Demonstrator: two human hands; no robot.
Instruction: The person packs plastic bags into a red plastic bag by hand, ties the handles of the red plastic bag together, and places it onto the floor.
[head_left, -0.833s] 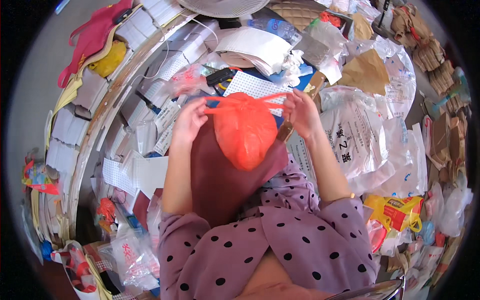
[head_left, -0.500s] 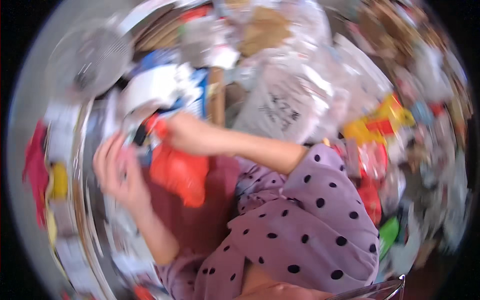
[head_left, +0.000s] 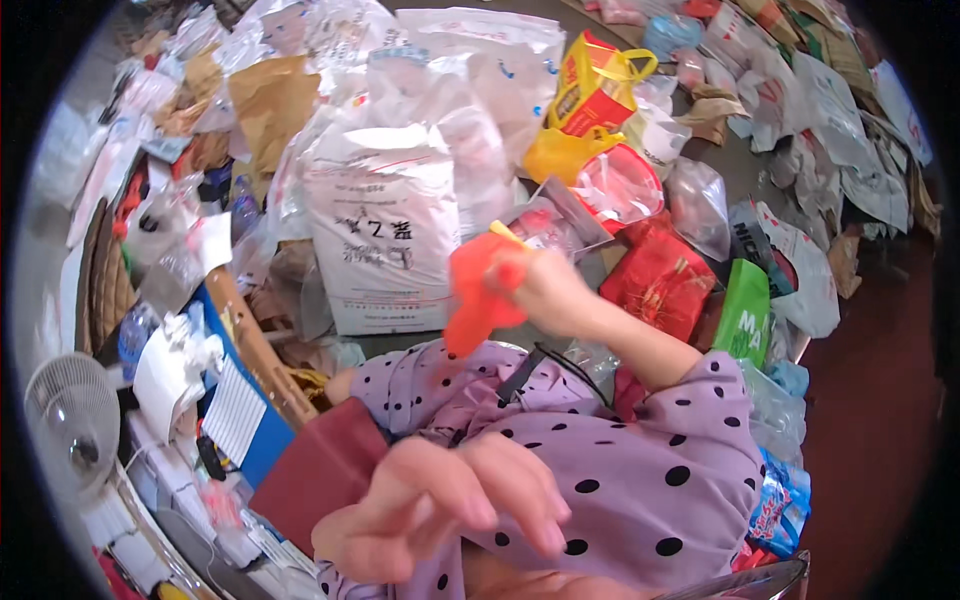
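My right hand (head_left: 553,292) is closed round a thin crumpled red plastic bag (head_left: 480,290), held in the air in front of a large white printed sack (head_left: 385,225). Motion blurs the bag a little, and part of it is hidden by my fingers. Close to the camera, my left hand (head_left: 435,500) is raised with its fingers bent and apart, and nothing shows in it. Behind that hand is a dark red flat-sided panel (head_left: 322,472). Below my right hand, a dark strap-like thing (head_left: 530,375) lies against the purple spotted clothing.
Several bags lie heaped ahead, among them a yellow and red bag (head_left: 590,95), a red bag (head_left: 660,280) and a green bag (head_left: 743,312). A brown paper bag (head_left: 270,110) rests farther left. On the left side are a fan (head_left: 75,420) and a tabletop with papers (head_left: 235,400).
The view has turned rightward, toward the heaped bags. My right hand has carried the red plastic bag away from the table; my left hand has come back, closer to the camera.
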